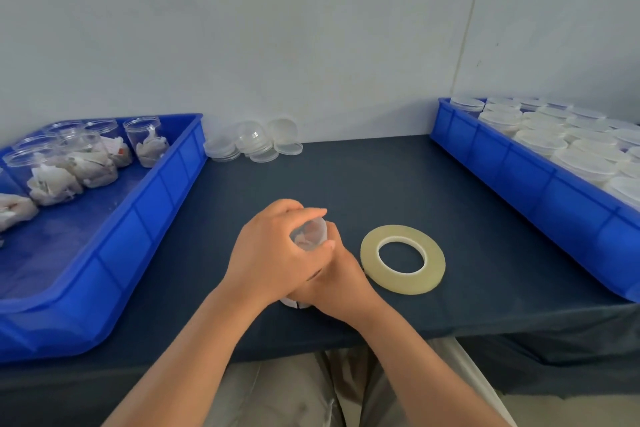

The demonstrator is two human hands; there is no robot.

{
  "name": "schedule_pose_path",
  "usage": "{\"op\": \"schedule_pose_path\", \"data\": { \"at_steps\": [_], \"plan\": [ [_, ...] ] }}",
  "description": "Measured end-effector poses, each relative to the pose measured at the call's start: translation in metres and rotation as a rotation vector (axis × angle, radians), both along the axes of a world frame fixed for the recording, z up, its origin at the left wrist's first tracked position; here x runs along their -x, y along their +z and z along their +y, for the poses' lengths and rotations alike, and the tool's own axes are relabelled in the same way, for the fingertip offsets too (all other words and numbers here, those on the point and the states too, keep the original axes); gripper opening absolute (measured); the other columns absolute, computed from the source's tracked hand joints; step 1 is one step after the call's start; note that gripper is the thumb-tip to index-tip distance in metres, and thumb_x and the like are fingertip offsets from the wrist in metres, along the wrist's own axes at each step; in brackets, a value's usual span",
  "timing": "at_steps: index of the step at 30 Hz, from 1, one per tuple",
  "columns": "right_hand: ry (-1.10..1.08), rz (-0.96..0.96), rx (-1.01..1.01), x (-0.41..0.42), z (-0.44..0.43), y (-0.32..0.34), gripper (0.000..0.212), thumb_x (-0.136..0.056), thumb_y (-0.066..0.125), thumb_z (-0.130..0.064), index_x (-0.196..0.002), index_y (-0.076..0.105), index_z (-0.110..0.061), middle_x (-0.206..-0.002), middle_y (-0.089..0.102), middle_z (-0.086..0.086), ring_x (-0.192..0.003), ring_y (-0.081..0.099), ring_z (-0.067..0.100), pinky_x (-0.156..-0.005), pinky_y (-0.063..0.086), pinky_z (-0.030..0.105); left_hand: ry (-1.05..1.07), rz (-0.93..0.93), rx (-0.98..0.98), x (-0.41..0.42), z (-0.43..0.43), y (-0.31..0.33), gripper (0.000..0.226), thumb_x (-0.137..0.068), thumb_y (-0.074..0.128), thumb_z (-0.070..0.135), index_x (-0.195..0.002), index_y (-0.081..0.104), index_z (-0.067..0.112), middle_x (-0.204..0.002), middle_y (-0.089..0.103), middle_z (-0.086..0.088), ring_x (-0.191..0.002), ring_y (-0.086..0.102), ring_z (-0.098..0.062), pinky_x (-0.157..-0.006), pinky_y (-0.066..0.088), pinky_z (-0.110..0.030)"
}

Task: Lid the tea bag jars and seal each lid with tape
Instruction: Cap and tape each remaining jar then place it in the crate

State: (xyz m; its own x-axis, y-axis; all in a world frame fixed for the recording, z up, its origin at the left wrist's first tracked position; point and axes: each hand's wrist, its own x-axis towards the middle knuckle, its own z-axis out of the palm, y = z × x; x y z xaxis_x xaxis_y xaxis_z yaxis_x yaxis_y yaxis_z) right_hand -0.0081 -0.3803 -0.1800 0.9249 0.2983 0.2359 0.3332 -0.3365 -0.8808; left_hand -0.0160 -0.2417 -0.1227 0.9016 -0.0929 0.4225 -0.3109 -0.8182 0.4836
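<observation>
A clear tea bag jar (309,234) with a lid on top stands on the dark table near its front edge. My left hand (273,253) curls over the jar's top and left side, gripping the lid. My right hand (337,279) wraps around the lower right of the jar, partly under the left hand. Most of the jar is hidden by my fingers. A roll of clear tape (402,258) lies flat just right of my hands.
A blue bin (152,204) at the left holds several open jars with tea bags (147,140). Loose clear lids (252,144) lie by the back wall. A blue bin (512,163) at the right is full of lidded jars (540,139).
</observation>
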Motion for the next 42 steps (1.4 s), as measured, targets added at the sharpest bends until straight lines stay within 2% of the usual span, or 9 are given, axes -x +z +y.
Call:
{"op": "schedule_pose_path", "data": {
  "at_steps": [3, 7, 12, 16, 19, 24, 30, 34, 42],
  "plan": [
    [0.075, 0.02, 0.156, 0.001, -0.025, 0.01, 0.099, -0.065, 0.09, -0.063, -0.141, 0.027, -0.06, -0.135, 0.055, -0.027, -0.12, 0.061, 0.001, -0.092, 0.056, 0.029, -0.002, 0.0, -0.033, -0.001, 0.002, -0.001, 0.057, -0.075, 0.056, 0.073, -0.128, 0.065, 0.056, -0.12, 0.051, 0.035, -0.11, 0.051, 0.008, -0.077, 0.036, -0.007],
    [-0.138, -0.043, 0.666, 0.0, -0.091, 0.02, 0.115, -0.078, 0.072, -0.081, -0.165, 0.006, -0.045, -0.168, 0.033, -0.015, -0.153, 0.034, 0.013, -0.121, 0.034, 0.038, -0.033, -0.011, -0.036, -0.004, 0.003, -0.003, 0.053, -0.076, 0.059, 0.072, -0.126, 0.066, 0.057, -0.119, 0.053, 0.032, -0.109, 0.053, 0.006, -0.078, 0.039, -0.01],
    [-0.193, -0.091, 1.019, 0.019, -0.14, 0.005, 0.065, -0.099, 0.044, -0.075, -0.134, 0.064, -0.025, -0.146, 0.056, -0.01, -0.132, 0.055, 0.015, -0.107, 0.048, 0.032, -0.082, -0.096, 0.0, -0.008, 0.001, -0.003, 0.039, -0.083, 0.078, 0.051, -0.122, 0.077, 0.044, -0.126, 0.064, 0.021, -0.125, 0.053, -0.003, -0.097, 0.037, -0.019],
    [-0.246, -0.215, 0.91, 0.035, -0.138, 0.004, 0.04, -0.097, 0.048, -0.069, -0.09, 0.059, -0.032, -0.091, 0.066, -0.015, -0.088, 0.062, 0.012, -0.077, 0.05, 0.03, -0.107, -0.14, -0.023, -0.011, -0.003, -0.002, 0.038, -0.086, 0.081, 0.052, -0.12, 0.08, 0.035, -0.126, 0.069, 0.014, -0.125, 0.057, -0.012, -0.102, 0.039, -0.021],
    [-0.356, -0.153, 0.741, 0.04, -0.132, 0.019, 0.034, -0.09, 0.054, -0.062, -0.085, 0.051, -0.028, -0.066, 0.058, -0.005, -0.063, 0.055, 0.015, -0.053, 0.037, 0.028, -0.1, -0.192, -0.131, -0.011, -0.002, 0.0, 0.05, -0.083, 0.075, 0.064, -0.122, 0.08, 0.034, -0.13, 0.069, 0.009, -0.129, 0.057, -0.017, -0.108, 0.042, -0.03],
    [-0.354, -0.187, 0.442, 0.057, -0.121, 0.04, 0.029, -0.091, 0.053, -0.054, -0.087, 0.049, -0.025, -0.061, 0.056, -0.004, -0.065, 0.055, 0.019, -0.049, 0.033, 0.024, -0.08, -0.48, -0.279, 0.007, -0.008, 0.009, 0.057, -0.095, 0.063, 0.067, -0.131, 0.076, 0.025, -0.138, 0.065, -0.001, -0.133, 0.056, -0.025, -0.116, 0.039, -0.044],
    [-0.311, -0.282, 0.28, 0.072, -0.101, 0.049, 0.034, -0.098, 0.05, -0.054, -0.091, 0.049, -0.021, -0.061, 0.053, -0.004, -0.057, 0.051, 0.021, -0.05, 0.035, 0.028, -0.101, -0.394, 0.069, 0.05, -0.048, 0.011, 0.034, -0.097, 0.066, 0.05, -0.115, 0.08, 0.024, -0.115, 0.074, 0.017, -0.111, 0.064, -0.001, -0.098, 0.047, -0.015],
    [-0.33, -0.322, 0.229, 0.078, -0.092, 0.044, 0.035, -0.102, 0.049, -0.051, -0.094, 0.05, -0.017, -0.063, 0.053, -0.001, -0.057, 0.05, 0.022, -0.051, 0.033, 0.025, -0.056, -0.323, 0.293, 0.061, -0.058, 0.006, 0.018, -0.1, 0.068, 0.039, -0.11, 0.08, 0.029, -0.112, 0.075, 0.024, -0.108, 0.068, 0.003, -0.089, 0.055, -0.019],
    [-0.193, -0.195, 0.05, 0.076, -0.083, 0.032, 0.037, -0.106, 0.046, -0.044, -0.14, 0.033, -0.039, -0.076, 0.052, 0.002, -0.061, 0.051, 0.017, -0.057, 0.046, 0.036, 0.007, -0.433, -0.002, 0.06, -0.054, 0.001, 0.03, -0.109, 0.046, 0.037, -0.106, 0.071, 0.021, -0.075, 0.073, 0.013, -0.059, 0.065, -0.01, -0.047, 0.05, -0.031]
  ]
}}
